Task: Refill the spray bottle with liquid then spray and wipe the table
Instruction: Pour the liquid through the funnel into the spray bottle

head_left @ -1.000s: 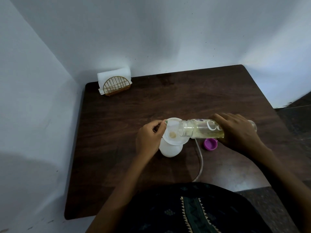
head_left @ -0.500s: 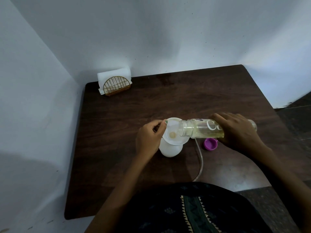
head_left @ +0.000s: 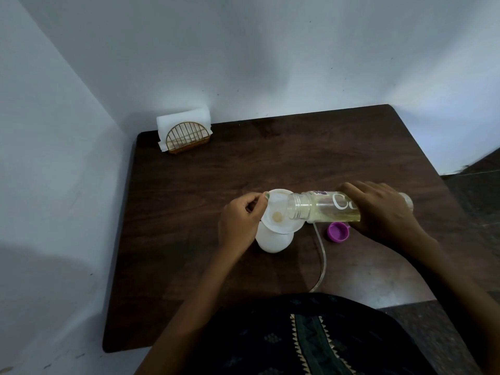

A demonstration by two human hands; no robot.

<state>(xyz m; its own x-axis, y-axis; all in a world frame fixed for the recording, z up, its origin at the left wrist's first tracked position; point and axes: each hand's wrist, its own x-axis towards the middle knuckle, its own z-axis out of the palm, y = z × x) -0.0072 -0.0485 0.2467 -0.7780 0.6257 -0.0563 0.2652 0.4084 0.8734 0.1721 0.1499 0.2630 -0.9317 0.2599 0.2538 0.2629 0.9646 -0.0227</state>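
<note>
A dark wooden worktop (head_left: 270, 163) in a white corner, refilling under way.

The right hand (head_left: 384, 212) has its fingers curled around the refill bottle (head_left: 322, 208), which lies almost flat, its long axis running right to left, its open mouth over the funnel (head_left: 278, 212). The left hand (head_left: 240, 223) pinches the funnel's rim with thumb and fingers; the funnel sits on the white spray bottle (head_left: 273, 239). A purple cap (head_left: 338, 232) and a clear tube (head_left: 322, 263) lie just beside; a napkin holder (head_left: 186, 138) stands well apart.

Dark wooden bench (head_left: 189, 212) set in a wall corner. On it: napkin holder (head_left: 186, 136) at far left corner, white bottle (head_left: 273, 239) mid-bench, purple cap (head_left: 338, 232), clear tube (head_left: 322, 261).
</note>
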